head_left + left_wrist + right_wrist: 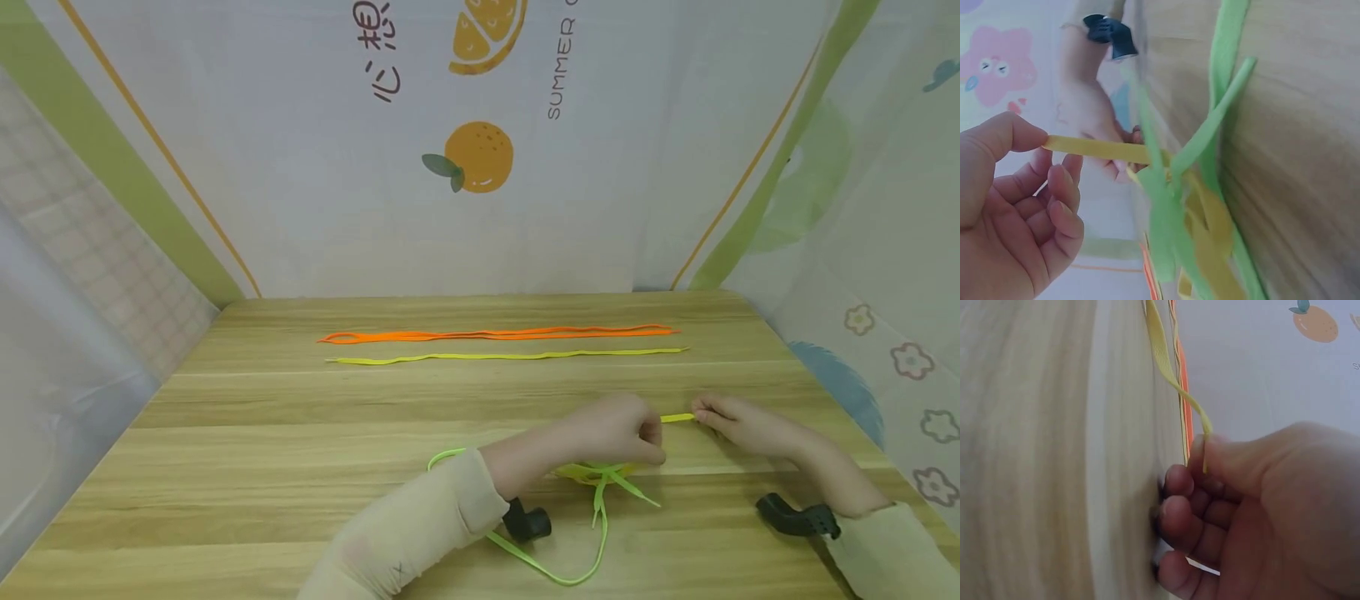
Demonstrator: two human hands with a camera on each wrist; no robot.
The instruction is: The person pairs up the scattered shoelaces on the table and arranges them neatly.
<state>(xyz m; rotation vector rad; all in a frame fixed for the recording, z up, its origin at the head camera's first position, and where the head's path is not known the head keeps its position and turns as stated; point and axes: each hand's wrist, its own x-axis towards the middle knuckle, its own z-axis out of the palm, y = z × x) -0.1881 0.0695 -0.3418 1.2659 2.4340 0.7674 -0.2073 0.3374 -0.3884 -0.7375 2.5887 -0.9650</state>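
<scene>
Between thumb and forefinger, my left hand (611,429) pinches a flat yellow shoelace (1097,149). To its right, my right hand (746,425) pinches a tipped end of a yellow shoelace (1163,359), other fingers curled toward the palm. A short yellow stretch shows between the hands in the head view. Below the left hand, a green shoelace (606,477) is looped together with yellow lace; two green ends stick out toward the front. The left hand and forearm partly hide this tangle. A long green loop runs under the left forearm.
Toward the back of the wooden table (262,433) lie orange shoelaces (487,335), stretched side by side. Parallel in front of them is another yellow shoelace (510,357). Printed cloth (585,208) hangs behind the table. A black curved piece (795,515) sits at the right wrist.
</scene>
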